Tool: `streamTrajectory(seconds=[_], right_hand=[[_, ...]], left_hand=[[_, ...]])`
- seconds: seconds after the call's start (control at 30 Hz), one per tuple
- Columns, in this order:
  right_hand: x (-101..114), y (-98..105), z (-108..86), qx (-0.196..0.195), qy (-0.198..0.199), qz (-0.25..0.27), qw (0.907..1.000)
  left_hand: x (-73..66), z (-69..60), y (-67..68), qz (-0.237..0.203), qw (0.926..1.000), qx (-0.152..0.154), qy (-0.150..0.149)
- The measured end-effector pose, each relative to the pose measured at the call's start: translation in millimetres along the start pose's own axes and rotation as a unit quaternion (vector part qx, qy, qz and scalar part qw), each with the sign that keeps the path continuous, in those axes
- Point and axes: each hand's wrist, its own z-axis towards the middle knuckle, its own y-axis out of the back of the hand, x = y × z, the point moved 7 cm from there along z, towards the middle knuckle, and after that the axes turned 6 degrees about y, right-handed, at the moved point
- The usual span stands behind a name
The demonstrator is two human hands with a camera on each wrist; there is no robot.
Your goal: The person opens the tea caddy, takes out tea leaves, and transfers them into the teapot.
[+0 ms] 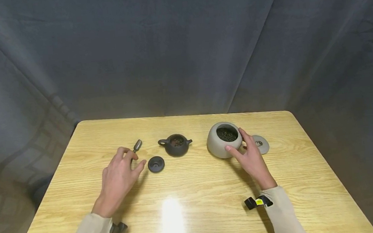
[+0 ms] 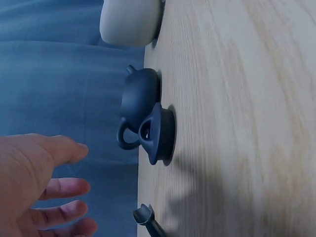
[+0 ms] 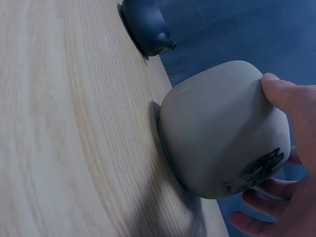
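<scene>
My right hand (image 1: 251, 159) holds a round grey tea jar (image 1: 216, 145) by its right side, thumb at the rim and fingers around the far side. Dark tea leaves (image 1: 227, 134) show through its wide mouth. In the right wrist view, the jar (image 3: 222, 128) bears a dark painted mark; I cannot tell whether its base fully touches the table. My left hand (image 1: 118, 176) hovers over the handle of a small metal tea scoop (image 1: 138, 145), fingers loosely bent and holding nothing. The left wrist view shows the scoop (image 2: 143, 214) on the table, apart from the hand (image 2: 44, 182).
Between the hands stands a dark, lidless teapot (image 1: 177, 149) with some leaves inside, spout toward the jar. Its lid (image 1: 156, 164) lies on the wooden table (image 1: 207, 203) in front of it. The jar's grey lid (image 1: 263, 145) lies right of the jar. A grey curtain (image 1: 168, 59) hangs behind.
</scene>
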Motion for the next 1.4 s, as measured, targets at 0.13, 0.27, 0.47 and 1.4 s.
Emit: streamTrajectory(seconds=[0.13,0.27,0.47,1.4], right_hand=[[1,1,-5.2,0.002,0.008,-0.014,0.9999],[6,4,-14.5,-0.002,0.013,-0.03,0.9995],[35,12,-31.2,-0.071,0.078,-0.068,0.9921],[73,-101,-24.1,0.028,0.062,0.129,0.9893]], left_hand=[[-0.9,-2.9,-2.6,-0.001,1.0,0.006,0.0],[-0.3,-5.7,-7.1,0.002,0.9999,0.012,0.001],[-1.6,-8.1,-12.1,-0.003,0.9998,0.016,-0.008],[-18.7,1.0,-57.7,-0.027,0.9958,0.044,-0.075]])
